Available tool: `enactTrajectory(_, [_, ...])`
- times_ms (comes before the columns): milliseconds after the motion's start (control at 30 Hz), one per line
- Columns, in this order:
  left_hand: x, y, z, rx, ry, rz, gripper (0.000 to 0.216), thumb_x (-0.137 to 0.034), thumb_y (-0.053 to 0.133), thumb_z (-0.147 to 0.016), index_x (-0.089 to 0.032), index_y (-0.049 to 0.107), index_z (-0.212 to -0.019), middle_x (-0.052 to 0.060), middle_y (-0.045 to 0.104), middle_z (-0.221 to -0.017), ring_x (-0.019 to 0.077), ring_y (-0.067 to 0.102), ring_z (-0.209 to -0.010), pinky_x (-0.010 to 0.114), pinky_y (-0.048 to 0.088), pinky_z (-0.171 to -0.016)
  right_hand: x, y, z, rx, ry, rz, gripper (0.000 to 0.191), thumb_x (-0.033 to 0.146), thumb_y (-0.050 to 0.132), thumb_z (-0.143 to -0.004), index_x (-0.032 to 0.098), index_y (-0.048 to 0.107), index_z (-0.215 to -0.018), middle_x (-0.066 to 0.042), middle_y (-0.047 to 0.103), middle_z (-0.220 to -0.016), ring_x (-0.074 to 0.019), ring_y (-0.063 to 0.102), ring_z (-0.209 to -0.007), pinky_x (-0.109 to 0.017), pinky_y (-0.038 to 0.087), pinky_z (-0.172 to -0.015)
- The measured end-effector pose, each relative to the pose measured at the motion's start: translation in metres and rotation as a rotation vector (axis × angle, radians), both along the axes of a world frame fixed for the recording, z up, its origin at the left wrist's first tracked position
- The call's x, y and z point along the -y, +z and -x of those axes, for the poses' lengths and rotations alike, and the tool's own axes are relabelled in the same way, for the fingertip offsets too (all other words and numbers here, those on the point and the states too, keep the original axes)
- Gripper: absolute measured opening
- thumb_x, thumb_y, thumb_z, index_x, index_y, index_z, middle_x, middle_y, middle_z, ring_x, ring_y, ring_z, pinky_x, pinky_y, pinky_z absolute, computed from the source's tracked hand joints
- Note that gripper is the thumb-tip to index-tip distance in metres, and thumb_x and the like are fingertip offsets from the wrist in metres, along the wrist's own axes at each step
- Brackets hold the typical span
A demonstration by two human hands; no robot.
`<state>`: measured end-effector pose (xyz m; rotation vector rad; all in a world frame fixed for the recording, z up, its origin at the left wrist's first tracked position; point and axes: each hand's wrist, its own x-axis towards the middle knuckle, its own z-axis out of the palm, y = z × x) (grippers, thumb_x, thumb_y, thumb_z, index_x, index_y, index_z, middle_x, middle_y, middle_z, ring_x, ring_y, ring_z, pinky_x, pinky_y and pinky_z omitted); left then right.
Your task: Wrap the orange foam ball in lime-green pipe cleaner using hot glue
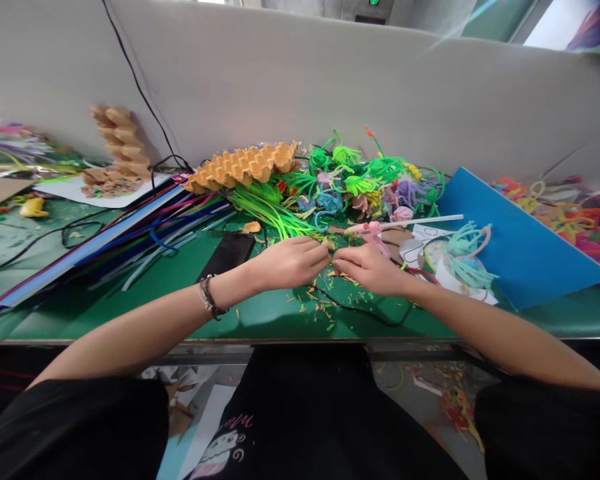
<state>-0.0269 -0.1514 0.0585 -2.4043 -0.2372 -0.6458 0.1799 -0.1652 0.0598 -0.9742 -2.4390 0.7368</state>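
Though I cannot tell what the curled hands (pixel 300 261) (pixel 369 268) grip, a small scrap (pixel 329 244) — yellowish — shows beside them.

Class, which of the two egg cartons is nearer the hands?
The slanting carton, just beyond the left hand and the green stems. The upright carton stands farther left, at the white paper.

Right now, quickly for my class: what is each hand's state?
Left hand: fingers curled; whether its grip is closed on anything cannot be told.
Right hand: fingers curled too; whether it holds anything cannot be told.
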Motion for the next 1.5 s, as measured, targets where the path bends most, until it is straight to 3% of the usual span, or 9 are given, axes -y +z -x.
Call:
enactTrajectory(133, [-0.002,0.003,-0.003,-0.03,-0.03,-0.048,0.03,-0.013,0.035,-0.096,-0.014,0.055,-0.074,0.001,0.059,-0.068,0.0117,0.054,-0.06,0.025,0.041,-0.062,0.004,-0.008,0.003,-0.225,-0.013,0.39,0.031,0.04,0.033,-0.092,0.021,0.044,-0.071,0.011,0.023,-0.046,-0.0085,0.024,-0.042,-0.024,0.027,-0.046])
enactTrajectory(300, [-0.016,0.003,-0.005,0.006,-0.051,0.3,0.034,-0.021,0.032,-0.098,-0.013,0.061,-0.082,0.005,0.063,-0.073,0.0127,0.057,-0.065,0.025,0.043,-0.062,0.002,-0.01,0.0,-0.229,-0.052,0.321,0.032,0.042,0.032,-0.093,0.02,0.047,-0.075,0.01,0.027,-0.046,-0.0086,0.027,-0.042,-0.024,0.029,-0.047])
enactTrajectory(533, [-0.032,0.01,-0.005,0.003,-0.174,1.144,0.021,-0.023,0.052,-0.09,-0.013,0.066,-0.079,0.004,0.066,-0.071,0.0099,0.058,-0.065,0.019,0.044,-0.06,0.006,0.007,-0.007,0.433,0.021,-0.974,0.025,0.018,0.036,-0.096,0.016,0.061,-0.095,-0.001,0.061,-0.068,-0.0111,0.046,-0.057,-0.029,0.023,-0.054])
enactTrajectory(667, [-0.035,0.007,-0.006,-0.097,-0.184,1.398,0.022,-0.023,0.051,-0.088,-0.012,0.065,-0.075,0.001,0.063,-0.065,0.008,0.056,-0.059,0.017,0.043,-0.055,0.014,0.01,-0.004,0.564,0.109,-1.195,0.026,0.012,0.037,-0.095,0.015,0.062,-0.089,0.0,0.061,-0.061,-0.0103,0.045,-0.053,-0.029,0.022,-0.052])
enactTrajectory(767, [-0.033,0.001,-0.007,-0.082,-0.164,1.239,0.024,-0.025,0.05,-0.09,-0.013,0.064,-0.075,0.002,0.062,-0.067,0.0088,0.056,-0.06,0.018,0.042,-0.056,0.014,0.005,-0.003,0.578,0.079,-1.021,0.028,0.011,0.035,-0.093,0.015,0.062,-0.083,0.0,0.059,-0.056,-0.0105,0.041,-0.048,-0.029,0.021,-0.051])
enactTrajectory(900, [-0.025,-0.009,-0.009,-0.039,-0.125,0.656,0.034,-0.023,0.039,-0.096,-0.013,0.062,-0.073,0.005,0.06,-0.068,0.0113,0.055,-0.063,0.022,0.041,-0.058,0.01,-0.002,-0.004,0.547,-0.035,-0.624,0.024,0.015,0.038,-0.089,0.017,0.059,-0.079,0.002,0.052,-0.051,-0.0101,0.034,-0.045,-0.028,0.021,-0.054])
enactTrajectory(1067, [-0.015,-0.015,-0.011,-0.013,-0.013,0.156,0.035,-0.018,0.032,-0.098,-0.013,0.058,-0.075,0.003,0.058,-0.066,0.0128,0.052,-0.059,0.027,0.039,-0.059,0.004,-0.003,0.0,0.039,-0.182,0.016,0.022,0.026,0.047,-0.086,0.018,0.049,-0.065,0.003,0.046,-0.058,-0.0106,0.038,-0.057,-0.027,0.025,-0.059])
enactTrajectory(1333, [-0.011,-0.011,-0.013,0.048,0.014,-0.094,0.028,-0.014,0.039,-0.095,-0.015,0.051,-0.071,0.0,0.054,-0.063,0.0124,0.048,-0.057,0.029,0.037,-0.058,0.007,-0.014,0.009,-0.266,-0.175,0.446,0.027,0.04,0.027,-0.092,0.023,0.037,-0.073,0.013,0.021,-0.042,-0.0092,0.021,-0.036,-0.024,0.027,-0.041])
enactTrajectory(1500, [-0.019,-0.013,-0.009,0.005,0.025,0.001,0.03,-0.016,0.034,-0.097,-0.015,0.055,-0.076,0.001,0.057,-0.067,0.0126,0.051,-0.061,0.027,0.04,-0.061,0.011,-0.023,0.01,-0.335,-0.181,0.51,0.029,0.046,0.029,-0.092,0.023,0.037,-0.076,0.013,0.026,-0.043,-0.0082,0.022,-0.036,-0.022,0.027,-0.041])
